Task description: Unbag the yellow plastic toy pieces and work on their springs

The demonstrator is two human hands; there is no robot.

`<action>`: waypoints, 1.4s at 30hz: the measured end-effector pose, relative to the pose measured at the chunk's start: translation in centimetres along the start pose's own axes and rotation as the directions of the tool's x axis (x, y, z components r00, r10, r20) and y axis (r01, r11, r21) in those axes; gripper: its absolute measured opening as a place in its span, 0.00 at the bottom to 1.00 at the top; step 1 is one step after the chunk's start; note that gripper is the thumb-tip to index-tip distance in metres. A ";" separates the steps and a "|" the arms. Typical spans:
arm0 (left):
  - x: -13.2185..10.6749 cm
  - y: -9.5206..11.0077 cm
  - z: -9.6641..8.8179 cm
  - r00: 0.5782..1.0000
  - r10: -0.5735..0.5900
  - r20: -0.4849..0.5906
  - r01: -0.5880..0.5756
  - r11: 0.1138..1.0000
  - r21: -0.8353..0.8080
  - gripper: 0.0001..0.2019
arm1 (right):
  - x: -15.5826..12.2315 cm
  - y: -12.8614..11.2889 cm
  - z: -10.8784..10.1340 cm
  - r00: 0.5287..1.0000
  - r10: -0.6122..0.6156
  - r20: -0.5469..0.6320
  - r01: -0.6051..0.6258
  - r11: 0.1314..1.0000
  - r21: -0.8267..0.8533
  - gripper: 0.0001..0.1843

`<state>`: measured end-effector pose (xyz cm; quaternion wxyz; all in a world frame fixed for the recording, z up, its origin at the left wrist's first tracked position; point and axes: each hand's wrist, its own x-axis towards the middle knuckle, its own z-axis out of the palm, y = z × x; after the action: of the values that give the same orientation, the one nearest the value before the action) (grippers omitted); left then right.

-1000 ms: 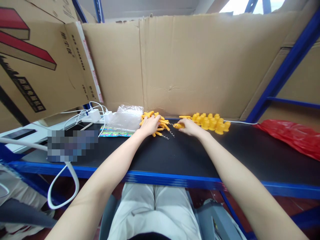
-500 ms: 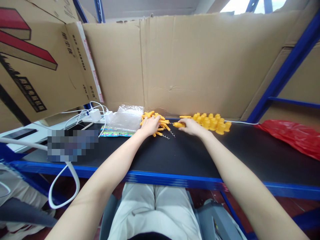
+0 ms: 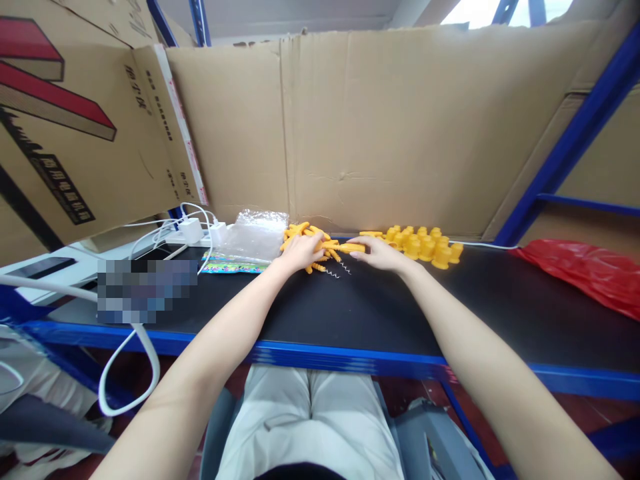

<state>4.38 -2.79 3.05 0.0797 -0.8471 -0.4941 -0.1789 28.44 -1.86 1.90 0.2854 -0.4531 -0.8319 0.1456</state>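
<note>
Pinching a yellow stick [image 3: 353, 247] between thumb and fingers of the right hand [image 3: 379, 255], just right of the frame's centre, and pointing its free end left. Curling the left hand [image 3: 303, 251] over a pile [image 3: 300, 229] of yellow pieces, left of centre, with fingers bent down and close together; partly hiding the fingertips, so leaving unclear whether gripping or merely touching. Bringing the stick's left end right up to the left fingertips and the pile's right side, without showing whether touching. Trailing silvery spirals [image 3: 345, 267] from the pile toward the lower right, over the black bench [image 3: 345, 313]. Showing yellow cups [image 3: 440, 253] clustered just right of the right hand, plus a second stick [image 3: 371, 233] lying behind that hand. Showing a clear bag [image 3: 253, 237] beside the pile, farther left, over a colourful packet [image 3: 233, 269], and a red bag [image 3: 585, 270] at the right edge.
</note>
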 end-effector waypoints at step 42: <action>0.5 -0.8 0.7 0.996 -0.090 -0.027 0.085 0.983 -0.160 0.16 | -0.9 -1.7 -1.3 0.907 0.358 0.221 -0.420 0.735 0.533 0.25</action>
<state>4.05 -1.79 2.51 0.0125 -0.8250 -0.5136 -0.2355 28.46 -3.55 3.45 0.3269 -0.5027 -0.6503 0.4664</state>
